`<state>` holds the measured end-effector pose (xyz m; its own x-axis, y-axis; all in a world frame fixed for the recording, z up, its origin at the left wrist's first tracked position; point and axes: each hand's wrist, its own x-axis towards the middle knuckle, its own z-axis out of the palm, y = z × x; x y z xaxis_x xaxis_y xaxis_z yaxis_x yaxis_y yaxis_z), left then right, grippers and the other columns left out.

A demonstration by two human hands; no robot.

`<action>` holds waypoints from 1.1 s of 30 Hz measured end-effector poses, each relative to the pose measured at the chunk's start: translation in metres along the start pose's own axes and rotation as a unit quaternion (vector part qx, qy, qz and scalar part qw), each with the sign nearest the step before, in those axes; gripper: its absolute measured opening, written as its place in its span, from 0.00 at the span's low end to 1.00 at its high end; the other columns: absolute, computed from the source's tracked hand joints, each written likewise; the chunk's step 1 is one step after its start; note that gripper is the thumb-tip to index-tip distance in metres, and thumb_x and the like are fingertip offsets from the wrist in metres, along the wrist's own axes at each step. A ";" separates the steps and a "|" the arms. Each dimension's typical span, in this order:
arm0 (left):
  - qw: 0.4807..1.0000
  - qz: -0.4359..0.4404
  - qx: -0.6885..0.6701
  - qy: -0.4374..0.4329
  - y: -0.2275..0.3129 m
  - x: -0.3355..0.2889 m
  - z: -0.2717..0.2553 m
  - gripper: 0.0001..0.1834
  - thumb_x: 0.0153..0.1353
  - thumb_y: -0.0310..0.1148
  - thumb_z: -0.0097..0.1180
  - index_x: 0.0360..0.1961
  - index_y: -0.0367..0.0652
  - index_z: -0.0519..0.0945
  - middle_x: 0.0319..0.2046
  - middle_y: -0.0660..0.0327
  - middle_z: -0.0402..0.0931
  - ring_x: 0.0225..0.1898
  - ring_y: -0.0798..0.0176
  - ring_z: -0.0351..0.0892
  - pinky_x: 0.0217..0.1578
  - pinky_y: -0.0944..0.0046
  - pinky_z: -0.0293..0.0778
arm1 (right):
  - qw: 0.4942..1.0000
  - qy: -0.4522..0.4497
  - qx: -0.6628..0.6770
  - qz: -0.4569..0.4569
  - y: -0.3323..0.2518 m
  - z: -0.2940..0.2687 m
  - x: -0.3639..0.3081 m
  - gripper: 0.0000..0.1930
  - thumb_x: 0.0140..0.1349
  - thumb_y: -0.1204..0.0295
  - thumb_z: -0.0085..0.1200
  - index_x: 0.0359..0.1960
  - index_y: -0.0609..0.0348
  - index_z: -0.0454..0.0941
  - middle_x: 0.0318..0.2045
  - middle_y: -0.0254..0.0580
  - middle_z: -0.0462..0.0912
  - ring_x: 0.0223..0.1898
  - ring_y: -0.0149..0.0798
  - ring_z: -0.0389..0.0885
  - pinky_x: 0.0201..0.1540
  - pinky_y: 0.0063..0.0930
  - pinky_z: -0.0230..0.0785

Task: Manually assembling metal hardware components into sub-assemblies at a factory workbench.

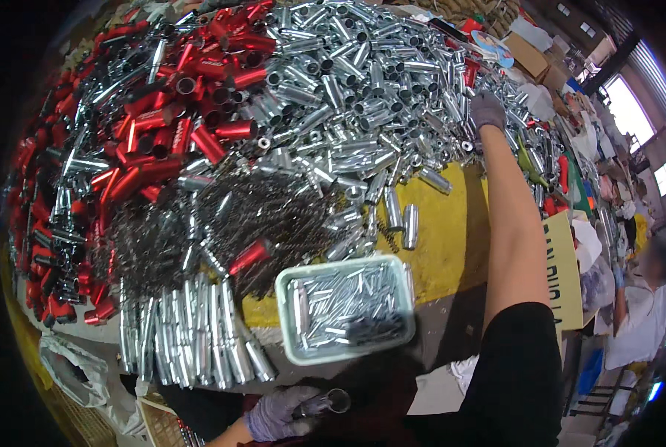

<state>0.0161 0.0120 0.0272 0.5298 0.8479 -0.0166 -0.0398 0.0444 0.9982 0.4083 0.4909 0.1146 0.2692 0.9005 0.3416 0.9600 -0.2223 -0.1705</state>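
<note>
Near the lower edge, my left hand (pixel 279 414), in a grey-lilac glove, is closed around a shiny metal tube (pixel 338 401) whose round open end points right. My right hand (pixel 488 112), gloved alike, reaches far out to the right side of a heap of silver metal tubes (pixel 377 78). Its fingers are curled down among small metal parts, and what they hold is hidden. In front of me stands a pale green plastic tub (pixel 283 313) of thin metal pins (pixel 351 298). Left of it lies a row of long silver tubes (pixel 199 335).
Red tubes (pixel 150 119) are heaped at the left. Dark coiled springs (pixel 266 216) lie before the silver heap on a yellow surface (pixel 452 223). A yellow printed board (pixel 563 272) stands beside my right arm. Another person (pixel 642 320) in white is at the far right.
</note>
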 end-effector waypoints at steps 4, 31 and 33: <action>0.993 -0.117 -0.016 0.005 0.001 0.005 -0.003 0.18 0.43 0.30 0.63 0.38 0.40 0.77 0.29 0.61 0.75 0.27 0.62 0.75 0.30 0.65 0.71 | 0.997 -0.050 -0.021 0.051 0.020 0.026 0.063 0.22 0.60 0.61 0.39 0.56 0.51 0.63 0.52 0.55 0.71 0.54 0.56 0.70 0.56 0.43 0.61; 0.976 -0.008 0.186 0.112 0.003 0.026 0.021 0.30 0.49 0.41 0.64 0.52 0.41 0.70 0.34 0.56 0.78 0.32 0.62 0.80 0.33 0.63 0.76 | 0.616 -0.582 0.115 -0.518 -0.104 -0.171 -0.300 0.35 0.52 0.63 0.57 0.62 0.49 0.56 0.39 0.49 0.78 0.37 0.49 0.80 0.41 0.37 0.70; 0.975 -0.056 0.213 0.026 0.022 0.022 0.028 0.30 0.47 0.40 0.65 0.52 0.44 0.71 0.35 0.56 0.78 0.33 0.55 0.80 0.34 0.60 0.75 | 0.541 -0.649 0.019 -0.534 -0.114 -0.183 -0.322 0.37 0.52 0.59 0.55 0.64 0.48 0.53 0.40 0.53 0.77 0.38 0.54 0.78 0.42 0.41 0.69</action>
<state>0.0507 0.0162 0.0500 0.4669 0.8762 -0.1193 0.3780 -0.0758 0.9227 0.2262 0.1579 0.1927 -0.7432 0.0170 -0.6689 0.5046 0.6707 -0.5436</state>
